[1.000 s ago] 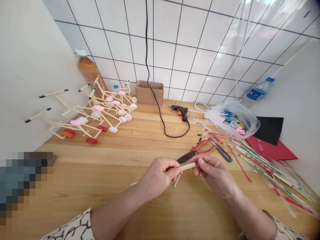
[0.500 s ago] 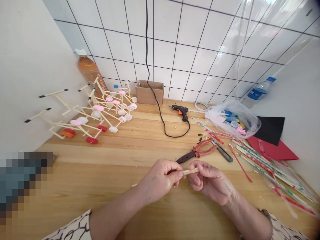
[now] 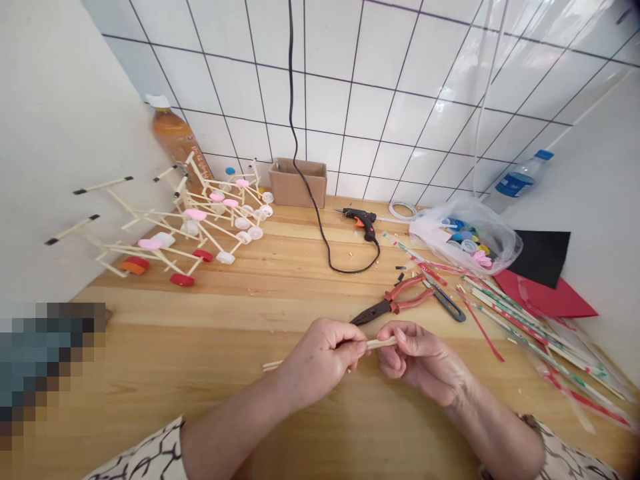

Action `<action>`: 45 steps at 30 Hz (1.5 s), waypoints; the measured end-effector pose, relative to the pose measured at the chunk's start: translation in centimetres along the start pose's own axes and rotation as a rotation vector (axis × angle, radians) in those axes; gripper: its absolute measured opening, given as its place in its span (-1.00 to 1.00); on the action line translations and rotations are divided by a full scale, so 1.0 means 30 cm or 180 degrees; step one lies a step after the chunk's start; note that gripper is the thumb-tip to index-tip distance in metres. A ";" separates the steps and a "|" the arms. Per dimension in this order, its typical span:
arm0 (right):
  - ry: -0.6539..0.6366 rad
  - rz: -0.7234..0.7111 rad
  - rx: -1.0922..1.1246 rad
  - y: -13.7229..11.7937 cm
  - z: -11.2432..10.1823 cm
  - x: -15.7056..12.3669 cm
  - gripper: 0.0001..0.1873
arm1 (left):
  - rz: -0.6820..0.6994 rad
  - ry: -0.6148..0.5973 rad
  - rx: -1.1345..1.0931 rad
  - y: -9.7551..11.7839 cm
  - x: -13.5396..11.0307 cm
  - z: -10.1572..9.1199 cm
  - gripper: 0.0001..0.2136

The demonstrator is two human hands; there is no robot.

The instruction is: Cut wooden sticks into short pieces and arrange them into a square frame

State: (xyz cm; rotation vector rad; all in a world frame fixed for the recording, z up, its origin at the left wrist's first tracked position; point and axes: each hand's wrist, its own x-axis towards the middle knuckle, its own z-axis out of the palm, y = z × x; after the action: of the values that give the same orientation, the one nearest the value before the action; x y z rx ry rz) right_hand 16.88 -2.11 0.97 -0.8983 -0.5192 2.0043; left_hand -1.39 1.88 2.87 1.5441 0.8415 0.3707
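Between my two hands I hold a few thin wooden sticks [image 3: 381, 343], side by side and close to level. My left hand [image 3: 325, 353] is closed on their left part, thumb and forefinger pinching. The fingertips of my right hand [image 3: 417, 353] pinch the right end. Stick ends [image 3: 273, 365] show beyond my left wrist; whether they belong to the held sticks I cannot tell. Just behind my hands lie long-nose pliers [image 3: 393, 303] with red handles, the jaws pointing left. A grey utility knife [image 3: 447, 301] rests beside their handles.
Several stick-built models [image 3: 190, 227] with bottle-cap wheels stand at the left by a drink bottle [image 3: 177, 137]. At the back are a cardboard box [image 3: 299, 185] and a corded glue gun [image 3: 361, 220]. A bag of caps [image 3: 467, 237] and wrapped sticks [image 3: 540, 327] lie right.
The view has shifted very slightly. My hands keep the same grip on the sticks, and more of the stick ends beyond my left wrist shows.
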 end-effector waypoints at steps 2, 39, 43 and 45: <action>0.0014 0.0002 -0.0010 0.003 -0.002 0.002 -0.79 | 0.0003 0.0033 0.0048 -0.001 0.000 0.001 -0.73; 0.0979 -0.2314 -0.4479 -0.029 0.015 -0.015 -0.69 | -0.0296 0.0137 0.0138 -0.025 0.018 0.000 -0.75; 0.0964 -0.2328 -0.4509 -0.028 0.016 -0.016 -0.70 | -0.0306 0.0136 0.0150 -0.025 0.016 -0.001 -0.75; 0.0953 -0.2350 -0.4530 -0.028 0.017 -0.017 -0.70 | -0.0325 0.0131 0.0141 -0.023 0.016 -0.002 -0.75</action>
State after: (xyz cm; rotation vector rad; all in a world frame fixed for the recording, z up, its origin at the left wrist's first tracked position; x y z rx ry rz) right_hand 17.14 -2.08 2.04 -1.4385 -1.8425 0.5910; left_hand -1.29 2.22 2.11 1.5320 0.9625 0.3121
